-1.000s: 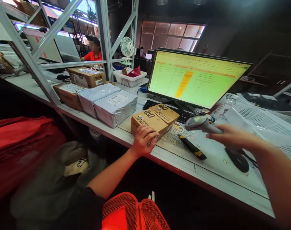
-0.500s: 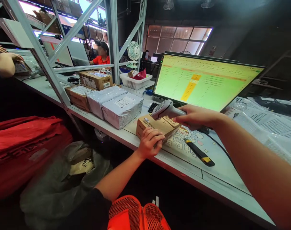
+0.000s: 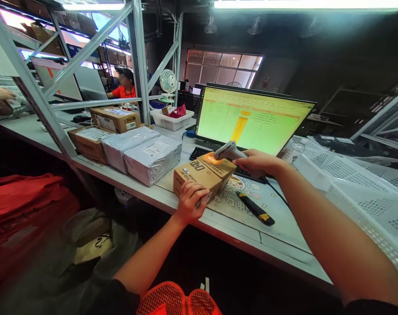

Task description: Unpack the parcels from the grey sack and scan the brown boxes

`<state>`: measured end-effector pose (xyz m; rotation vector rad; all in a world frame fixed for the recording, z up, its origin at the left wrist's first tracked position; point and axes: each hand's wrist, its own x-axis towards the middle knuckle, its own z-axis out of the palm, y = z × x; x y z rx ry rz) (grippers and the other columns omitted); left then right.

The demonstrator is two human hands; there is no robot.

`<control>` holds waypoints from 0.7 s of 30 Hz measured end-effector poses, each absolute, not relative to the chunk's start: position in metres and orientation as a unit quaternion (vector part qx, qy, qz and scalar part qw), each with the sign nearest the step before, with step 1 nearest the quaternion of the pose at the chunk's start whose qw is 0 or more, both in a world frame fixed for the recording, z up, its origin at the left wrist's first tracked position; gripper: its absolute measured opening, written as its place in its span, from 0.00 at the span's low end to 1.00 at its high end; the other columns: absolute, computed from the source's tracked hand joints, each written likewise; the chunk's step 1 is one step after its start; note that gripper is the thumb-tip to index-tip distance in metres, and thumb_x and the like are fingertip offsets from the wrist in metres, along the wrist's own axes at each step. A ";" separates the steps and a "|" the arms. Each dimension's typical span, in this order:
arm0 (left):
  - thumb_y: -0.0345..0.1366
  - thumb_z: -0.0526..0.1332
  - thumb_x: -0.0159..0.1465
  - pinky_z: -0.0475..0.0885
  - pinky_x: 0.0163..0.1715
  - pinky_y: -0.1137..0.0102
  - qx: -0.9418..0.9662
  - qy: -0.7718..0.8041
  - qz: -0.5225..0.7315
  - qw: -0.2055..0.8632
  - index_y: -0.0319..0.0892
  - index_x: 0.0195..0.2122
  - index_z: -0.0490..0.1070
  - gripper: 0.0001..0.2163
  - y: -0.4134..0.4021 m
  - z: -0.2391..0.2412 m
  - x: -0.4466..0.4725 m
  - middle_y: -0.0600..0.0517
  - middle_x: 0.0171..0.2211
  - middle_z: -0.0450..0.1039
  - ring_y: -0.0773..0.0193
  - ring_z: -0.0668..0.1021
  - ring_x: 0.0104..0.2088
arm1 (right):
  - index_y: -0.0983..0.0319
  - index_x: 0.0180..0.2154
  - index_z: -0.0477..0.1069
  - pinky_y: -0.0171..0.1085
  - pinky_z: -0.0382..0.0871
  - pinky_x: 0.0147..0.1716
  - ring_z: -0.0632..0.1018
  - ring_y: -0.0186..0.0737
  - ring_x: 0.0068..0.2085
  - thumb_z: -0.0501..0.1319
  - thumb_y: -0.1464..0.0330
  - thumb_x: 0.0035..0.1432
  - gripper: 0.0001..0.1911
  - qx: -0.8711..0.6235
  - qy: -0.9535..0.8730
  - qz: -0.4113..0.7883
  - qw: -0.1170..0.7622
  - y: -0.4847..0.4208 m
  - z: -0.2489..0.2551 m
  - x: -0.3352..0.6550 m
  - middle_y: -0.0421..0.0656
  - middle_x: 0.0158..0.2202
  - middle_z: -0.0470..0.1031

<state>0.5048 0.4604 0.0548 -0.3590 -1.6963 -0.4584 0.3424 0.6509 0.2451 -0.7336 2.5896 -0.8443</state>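
A small brown cardboard box [image 3: 199, 174] with black print lies on the white table [image 3: 284, 227] near its front edge. My left hand [image 3: 190, 200] grips the box's near corner, fingers curled over it. My right hand [image 3: 256, 163] is closed round the handle of a grey barcode scanner [image 3: 228, 150], whose head points down at the box's top, where a reddish glow shows. The scanner's cable runs back along the table under my right arm.
A black and yellow utility knife [image 3: 255, 209] lies right of the box. Behind are a keyboard [image 3: 199, 153], a lit monitor [image 3: 251, 120], grey wrapped parcels [image 3: 143, 151], brown boxes [image 3: 115, 118], a white basket [image 3: 171, 120] and metal shelf posts [image 3: 138, 61]. A person in red [image 3: 123, 87] sits beyond.
My right hand carried the scanner from the right side of the table over to the box and lowered it above the box's top. My left hand stayed on the box.
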 end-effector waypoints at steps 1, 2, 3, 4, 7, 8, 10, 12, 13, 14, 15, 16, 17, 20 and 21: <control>0.29 0.60 0.67 0.70 0.58 0.56 -0.156 -0.741 -0.196 0.623 0.46 0.46 0.75 0.09 0.460 0.055 0.505 0.50 0.42 0.81 0.58 0.80 0.48 | 0.61 0.29 0.67 0.32 0.60 0.18 0.68 0.31 0.23 0.67 0.58 0.58 0.16 -0.260 0.906 -0.293 0.162 0.652 0.244 0.342 0.41 0.25 0.70; 0.29 0.60 0.67 0.70 0.57 0.56 -0.154 -0.745 -0.193 0.619 0.46 0.46 0.75 0.09 0.460 0.055 0.506 0.49 0.42 0.81 0.58 0.80 0.47 | 0.61 0.29 0.67 0.31 0.60 0.18 0.68 0.31 0.23 0.67 0.57 0.58 0.16 -0.262 0.907 -0.290 0.159 0.654 0.244 0.340 0.40 0.25 0.70; 0.30 0.59 0.67 0.71 0.58 0.56 -0.150 -0.751 -0.190 0.615 0.46 0.45 0.75 0.09 0.459 0.054 0.506 0.49 0.42 0.81 0.58 0.80 0.47 | 0.61 0.29 0.67 0.31 0.60 0.18 0.68 0.31 0.23 0.66 0.57 0.59 0.16 -0.262 0.909 -0.287 0.152 0.658 0.242 0.339 0.40 0.25 0.70; 0.30 0.59 0.68 0.71 0.58 0.56 -0.146 -0.756 -0.188 0.609 0.46 0.45 0.76 0.08 0.459 0.054 0.506 0.49 0.42 0.81 0.58 0.80 0.48 | 0.61 0.29 0.67 0.31 0.60 0.18 0.67 0.31 0.23 0.66 0.57 0.60 0.16 -0.257 0.912 -0.286 0.141 0.664 0.240 0.337 0.40 0.25 0.70; 0.30 0.58 0.68 0.71 0.59 0.55 -0.140 -0.761 -0.190 0.604 0.46 0.45 0.76 0.09 0.459 0.052 0.506 0.49 0.43 0.81 0.57 0.80 0.49 | 0.62 0.28 0.66 0.30 0.60 0.18 0.67 0.31 0.22 0.64 0.58 0.62 0.17 -0.221 0.924 -0.292 0.111 0.688 0.233 0.332 0.40 0.23 0.68; 0.30 0.59 0.68 0.70 0.59 0.55 -0.141 -0.758 -0.194 0.607 0.46 0.45 0.76 0.09 0.459 0.051 0.506 0.49 0.43 0.81 0.57 0.80 0.49 | 0.61 0.27 0.65 0.30 0.60 0.18 0.67 0.31 0.22 0.64 0.57 0.61 0.17 -0.209 0.925 -0.299 0.109 0.696 0.230 0.332 0.40 0.22 0.68; 0.29 0.59 0.67 0.70 0.58 0.55 -0.146 -0.749 -0.203 0.613 0.46 0.46 0.76 0.10 0.461 0.050 0.505 0.49 0.43 0.81 0.57 0.80 0.48 | 0.61 0.27 0.65 0.31 0.59 0.17 0.67 0.31 0.21 0.65 0.55 0.60 0.19 -0.200 0.917 -0.323 0.123 0.710 0.229 0.333 0.40 0.22 0.67; 0.28 0.59 0.67 0.70 0.58 0.55 -0.151 -0.741 -0.209 0.620 0.47 0.46 0.75 0.10 0.462 0.051 0.504 0.50 0.43 0.81 0.58 0.80 0.48 | 0.61 0.28 0.65 0.31 0.58 0.17 0.65 0.30 0.21 0.66 0.51 0.57 0.21 -0.217 0.895 -0.355 0.158 0.715 0.231 0.336 0.39 0.21 0.66; 0.28 0.60 0.67 0.70 0.58 0.55 -0.150 -0.739 -0.209 0.623 0.47 0.46 0.75 0.10 0.463 0.051 0.504 0.50 0.43 0.81 0.57 0.80 0.48 | 0.61 0.28 0.65 0.31 0.58 0.17 0.65 0.30 0.21 0.67 0.50 0.56 0.22 -0.230 0.883 -0.368 0.177 0.714 0.234 0.338 0.39 0.22 0.66; 0.28 0.60 0.67 0.70 0.58 0.55 -0.148 -0.737 -0.208 0.625 0.47 0.45 0.75 0.10 0.463 0.051 0.504 0.50 0.43 0.80 0.57 0.80 0.48 | 0.61 0.29 0.65 0.31 0.58 0.17 0.65 0.30 0.21 0.68 0.50 0.54 0.22 -0.244 0.874 -0.375 0.192 0.710 0.238 0.340 0.39 0.22 0.66; 0.28 0.60 0.67 0.70 0.58 0.55 -0.146 -0.737 -0.208 0.627 0.47 0.45 0.75 0.10 0.463 0.052 0.504 0.50 0.42 0.80 0.57 0.80 0.48 | 0.61 0.29 0.65 0.31 0.58 0.17 0.66 0.30 0.22 0.69 0.50 0.53 0.23 -0.257 0.867 -0.376 0.203 0.705 0.242 0.342 0.39 0.23 0.67; 0.28 0.60 0.67 0.70 0.58 0.55 -0.146 -0.736 -0.207 0.627 0.46 0.45 0.75 0.09 0.463 0.052 0.504 0.50 0.42 0.80 0.57 0.80 0.48 | 0.61 0.29 0.65 0.31 0.58 0.17 0.66 0.30 0.22 0.69 0.51 0.53 0.22 -0.268 0.864 -0.370 0.210 0.699 0.245 0.344 0.39 0.23 0.67; 0.27 0.60 0.67 0.70 0.58 0.55 -0.146 -0.738 -0.206 0.626 0.46 0.45 0.75 0.09 0.463 0.052 0.505 0.50 0.42 0.80 0.57 0.80 0.48 | 0.61 0.28 0.65 0.30 0.58 0.17 0.66 0.30 0.22 0.69 0.52 0.53 0.22 -0.277 0.864 -0.362 0.214 0.692 0.249 0.345 0.40 0.23 0.67; 0.27 0.60 0.67 0.70 0.58 0.55 -0.155 -0.744 -0.206 0.616 0.46 0.46 0.75 0.10 0.462 0.053 0.507 0.49 0.43 0.80 0.57 0.79 0.48 | 0.62 0.27 0.65 0.30 0.57 0.17 0.65 0.30 0.22 0.68 0.55 0.56 0.19 -0.293 0.863 -0.347 0.220 0.675 0.253 0.347 0.40 0.23 0.67; 0.27 0.60 0.67 0.70 0.58 0.55 -0.157 -0.747 -0.207 0.612 0.46 0.47 0.75 0.10 0.461 0.053 0.507 0.49 0.43 0.80 0.57 0.79 0.49 | 0.62 0.27 0.65 0.30 0.57 0.18 0.65 0.30 0.22 0.67 0.56 0.56 0.18 -0.294 0.862 -0.349 0.221 0.672 0.253 0.346 0.40 0.24 0.67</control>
